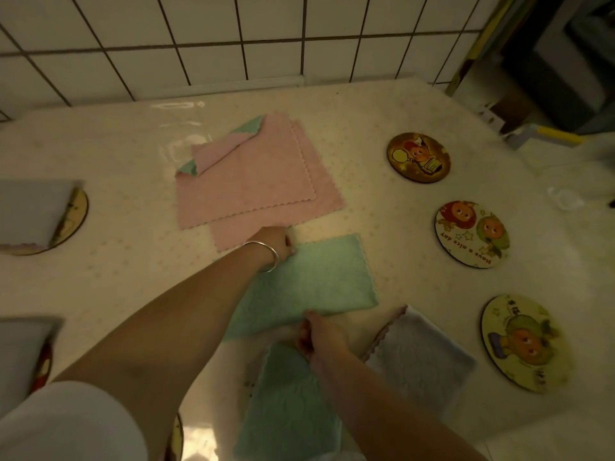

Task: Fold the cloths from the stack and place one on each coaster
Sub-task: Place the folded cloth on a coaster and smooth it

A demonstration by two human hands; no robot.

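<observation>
A green cloth [312, 281] lies folded in half at the table's middle. My left hand [274, 242], with a silver bangle on the wrist, pinches its far left corner. My right hand [317, 332] grips its near edge. Behind it sits the stack of pink cloths [253, 181], one corner turned over to show green. Three bare round coasters lie at the right: far [418, 157], middle [472, 233] and near [524, 342]. A folded green cloth [289, 404] and a folded grey cloth [422, 357] lie near me.
At the left, two coasters carry folded grey cloths, one far [31, 212] and one near [23, 354]. Another coaster edge [178, 437] shows by my sleeve. A white tiled wall [233, 41] stands behind the table; dark furniture [565, 61] stands at the right.
</observation>
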